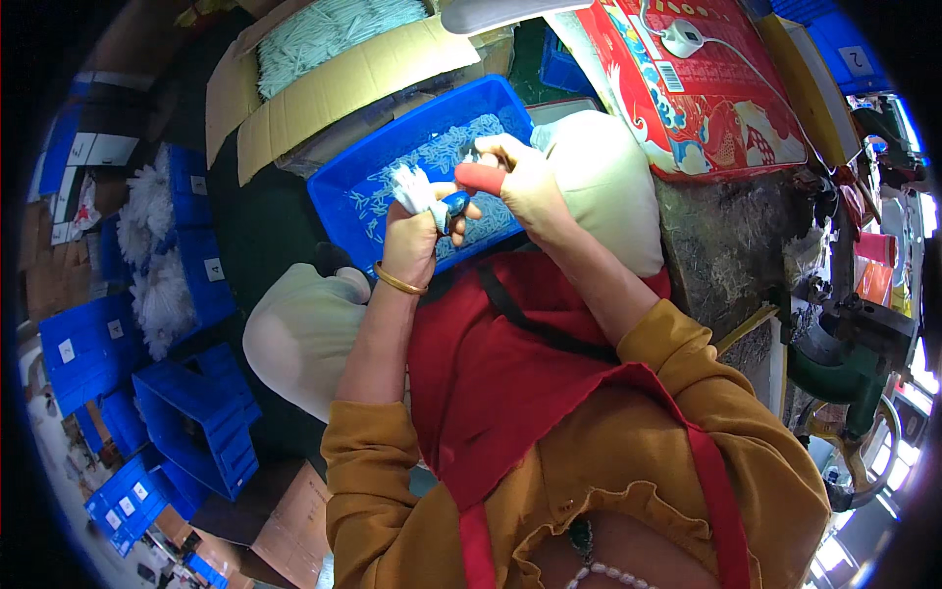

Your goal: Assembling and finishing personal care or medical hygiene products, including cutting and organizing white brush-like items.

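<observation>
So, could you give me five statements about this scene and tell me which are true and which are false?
1. The left fingers hold a white bunch. True.
2. The person wears a green apron. False: the red apron is the one worn.
3. Small pale pieces lie in the blue bin. True.
4. A sealed carton stands at the top. False: the cardboard box is open, showing pale sticks.
5. One of the right fingers wears a red cover. True.
</observation>
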A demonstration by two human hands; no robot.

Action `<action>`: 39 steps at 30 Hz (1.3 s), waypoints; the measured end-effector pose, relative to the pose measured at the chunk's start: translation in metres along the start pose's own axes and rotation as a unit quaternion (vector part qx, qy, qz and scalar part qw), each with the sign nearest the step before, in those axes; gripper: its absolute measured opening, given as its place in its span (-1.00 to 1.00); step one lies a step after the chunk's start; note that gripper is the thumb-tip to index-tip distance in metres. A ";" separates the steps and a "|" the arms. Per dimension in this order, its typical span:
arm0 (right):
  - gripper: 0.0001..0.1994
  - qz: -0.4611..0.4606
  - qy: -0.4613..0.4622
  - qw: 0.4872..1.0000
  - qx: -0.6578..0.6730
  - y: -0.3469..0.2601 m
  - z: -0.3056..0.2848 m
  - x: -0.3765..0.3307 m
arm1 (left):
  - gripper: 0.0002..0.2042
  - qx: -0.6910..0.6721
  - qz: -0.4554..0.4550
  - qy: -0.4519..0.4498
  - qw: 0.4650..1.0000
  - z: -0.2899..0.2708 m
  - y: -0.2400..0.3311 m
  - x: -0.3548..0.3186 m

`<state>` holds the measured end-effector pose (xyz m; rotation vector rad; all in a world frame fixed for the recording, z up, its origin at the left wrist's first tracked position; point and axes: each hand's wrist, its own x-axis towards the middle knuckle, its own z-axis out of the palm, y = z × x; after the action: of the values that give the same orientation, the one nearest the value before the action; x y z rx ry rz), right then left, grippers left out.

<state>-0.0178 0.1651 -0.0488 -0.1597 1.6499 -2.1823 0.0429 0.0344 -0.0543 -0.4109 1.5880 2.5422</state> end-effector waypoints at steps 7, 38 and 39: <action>-0.82 -0.017 -0.028 0.999 0.019 -0.007 0.003 -0.001 | -0.83 -0.014 0.011 0.020 1.000 0.009 0.008 -0.004; -0.79 0.133 -0.068 0.985 0.085 -0.018 0.005 -0.014 | -0.88 -0.306 -0.093 -0.028 0.947 0.005 -0.015 0.000; -0.82 0.139 -0.092 0.977 0.130 -0.022 0.006 -0.014 | -0.88 -0.307 -0.094 -0.026 0.947 0.005 -0.016 0.000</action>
<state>-0.0080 0.1700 -0.0242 -0.0504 1.1959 -2.0739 0.0462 0.0459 -0.0658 -0.5115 0.6593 2.8083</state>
